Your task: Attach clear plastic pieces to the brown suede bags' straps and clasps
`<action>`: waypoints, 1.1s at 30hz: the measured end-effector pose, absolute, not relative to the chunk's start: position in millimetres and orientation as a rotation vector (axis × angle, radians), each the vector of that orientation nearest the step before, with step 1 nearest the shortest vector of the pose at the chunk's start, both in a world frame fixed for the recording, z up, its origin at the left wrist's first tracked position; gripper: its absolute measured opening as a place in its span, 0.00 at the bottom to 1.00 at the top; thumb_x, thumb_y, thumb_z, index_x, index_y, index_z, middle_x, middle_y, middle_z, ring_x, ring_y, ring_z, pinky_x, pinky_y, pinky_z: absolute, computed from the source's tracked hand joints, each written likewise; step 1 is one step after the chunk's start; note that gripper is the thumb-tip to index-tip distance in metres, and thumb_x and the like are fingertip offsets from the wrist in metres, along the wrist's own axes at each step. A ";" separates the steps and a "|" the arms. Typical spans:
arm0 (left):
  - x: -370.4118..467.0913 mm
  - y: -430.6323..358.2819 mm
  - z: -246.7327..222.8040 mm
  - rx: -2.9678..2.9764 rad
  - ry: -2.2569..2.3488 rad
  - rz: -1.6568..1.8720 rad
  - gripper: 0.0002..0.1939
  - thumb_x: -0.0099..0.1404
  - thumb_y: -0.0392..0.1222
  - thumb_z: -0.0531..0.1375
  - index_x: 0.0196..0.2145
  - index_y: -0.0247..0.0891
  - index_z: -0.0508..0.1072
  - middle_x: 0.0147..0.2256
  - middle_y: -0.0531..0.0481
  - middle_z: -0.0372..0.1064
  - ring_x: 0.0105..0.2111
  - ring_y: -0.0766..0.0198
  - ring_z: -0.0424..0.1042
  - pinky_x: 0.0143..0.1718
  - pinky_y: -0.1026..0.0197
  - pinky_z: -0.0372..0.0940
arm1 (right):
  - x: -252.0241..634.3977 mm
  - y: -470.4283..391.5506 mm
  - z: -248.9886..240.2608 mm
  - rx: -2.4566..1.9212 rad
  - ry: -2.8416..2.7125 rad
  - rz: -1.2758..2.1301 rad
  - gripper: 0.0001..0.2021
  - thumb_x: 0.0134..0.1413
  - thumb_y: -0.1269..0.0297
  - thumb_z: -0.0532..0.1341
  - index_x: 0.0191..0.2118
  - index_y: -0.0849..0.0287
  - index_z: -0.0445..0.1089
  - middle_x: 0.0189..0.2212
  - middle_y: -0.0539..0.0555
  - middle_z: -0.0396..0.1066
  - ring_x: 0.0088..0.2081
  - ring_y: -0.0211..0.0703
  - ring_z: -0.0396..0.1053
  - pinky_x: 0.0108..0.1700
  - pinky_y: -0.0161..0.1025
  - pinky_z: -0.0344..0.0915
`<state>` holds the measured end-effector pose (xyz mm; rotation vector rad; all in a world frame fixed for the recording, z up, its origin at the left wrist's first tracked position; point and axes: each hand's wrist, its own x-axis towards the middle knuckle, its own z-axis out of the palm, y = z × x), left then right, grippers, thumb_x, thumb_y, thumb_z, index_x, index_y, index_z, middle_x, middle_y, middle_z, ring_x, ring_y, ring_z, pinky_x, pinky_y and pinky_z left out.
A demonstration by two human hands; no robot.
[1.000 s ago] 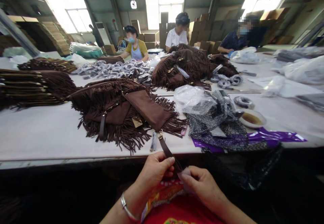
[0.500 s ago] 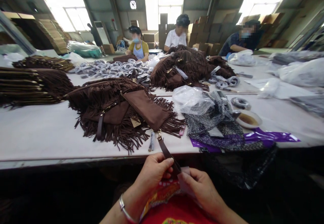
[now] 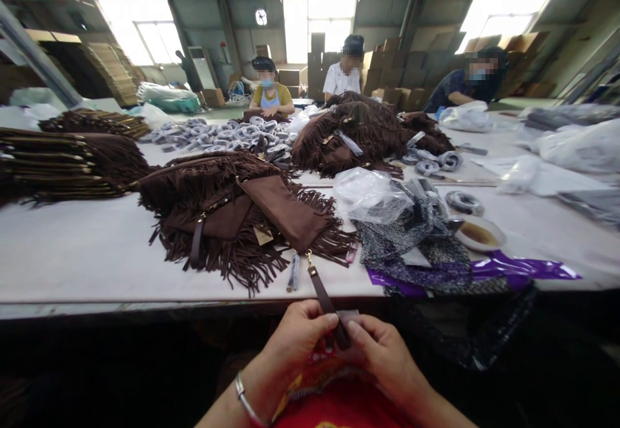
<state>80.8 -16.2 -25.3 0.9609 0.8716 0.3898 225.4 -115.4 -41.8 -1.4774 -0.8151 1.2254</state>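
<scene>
A dark brown strap (image 3: 323, 295) hangs over the table's front edge, clipped by a gold ring to a flat brown pouch (image 3: 287, 210). My left hand (image 3: 303, 334) pinches the strap near its lower end, thumb on top. In my right hand (image 3: 382, 348), just beside it, a thin translucent sheet (image 3: 349, 315) is pinched against the strap's end. Under the pouch lies a brown fringed bag (image 3: 208, 189) with a paper tag (image 3: 264, 235) and a second strap (image 3: 196, 244). A small wrapped piece (image 3: 293, 272) rests left of the held strap.
Stacked fringed bags (image 3: 62, 163) lie left, a fringed heap (image 3: 349, 131) and wrapped rings (image 3: 217, 132) farther back. Clear plastic (image 3: 371, 192), speckled cloth (image 3: 411, 234), a bowl (image 3: 479, 233) and purple plastic (image 3: 527, 265) sit right. Three people (image 3: 271, 97) work across the table.
The hands have shifted slightly down and right in view. The strap's lower end now shows between them, where it was covered before. The whole view has shifted slightly.
</scene>
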 end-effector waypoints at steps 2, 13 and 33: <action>81.1 -17.4 -21.6 0.962 0.893 0.392 0.18 0.50 0.49 0.69 0.31 0.30 0.76 0.20 0.51 0.67 0.17 0.71 0.58 0.21 0.66 0.52 | 229.2 -116.3 -43.6 -1.543 -0.895 1.159 0.21 0.57 0.47 0.61 0.37 0.62 0.78 0.31 0.55 0.77 0.33 0.48 0.71 0.34 0.38 0.66; 76.1 2.7 -6.5 0.843 0.912 0.533 0.18 0.48 0.47 0.72 0.31 0.32 0.76 0.25 0.52 0.68 0.21 0.74 0.59 0.21 0.70 0.50 | 231.3 -114.5 -41.9 -1.724 -0.926 0.999 0.15 0.51 0.52 0.64 0.26 0.60 0.77 0.24 0.52 0.74 0.30 0.46 0.68 0.31 0.37 0.62; 87.2 -9.9 -15.2 0.913 0.999 0.543 0.18 0.48 0.50 0.69 0.27 0.32 0.73 0.19 0.57 0.59 0.18 0.73 0.53 0.19 0.67 0.47 | 226.5 -119.4 -45.4 -1.624 -0.836 1.121 0.17 0.53 0.48 0.66 0.31 0.60 0.77 0.24 0.51 0.73 0.27 0.42 0.67 0.28 0.35 0.61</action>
